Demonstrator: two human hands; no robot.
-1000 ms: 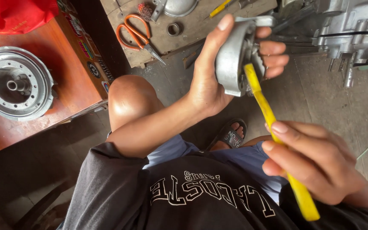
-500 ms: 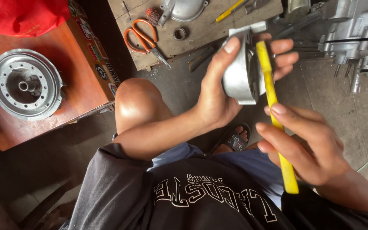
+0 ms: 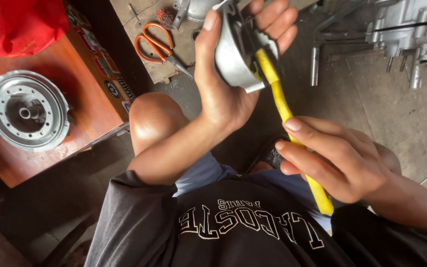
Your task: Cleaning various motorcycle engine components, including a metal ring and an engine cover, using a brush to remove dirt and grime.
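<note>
My left hand (image 3: 233,74) is raised and grips a curved grey metal part (image 3: 231,54), thumb along its outer side and fingers wrapped behind it. My right hand (image 3: 342,158) holds a long yellow-handled tool (image 3: 282,106) by its handle. The tool's front end reaches up into the inside of the metal part; its tip is hidden there. My bare knee (image 3: 156,116) is just below the left forearm.
A round grey wheel hub (image 3: 28,111) lies on a brown wooden table (image 3: 90,111) at the left, with a red cloth (image 3: 18,24) behind it. Orange-handled scissors (image 3: 156,44) lie on a worn board. An engine casing (image 3: 411,29) with protruding studs sits upper right on the concrete floor.
The view has shifted, and my left hand with the metal part has risen toward the frame's top. The yellow tool has swung more slanted while its front end stays inside the part.
</note>
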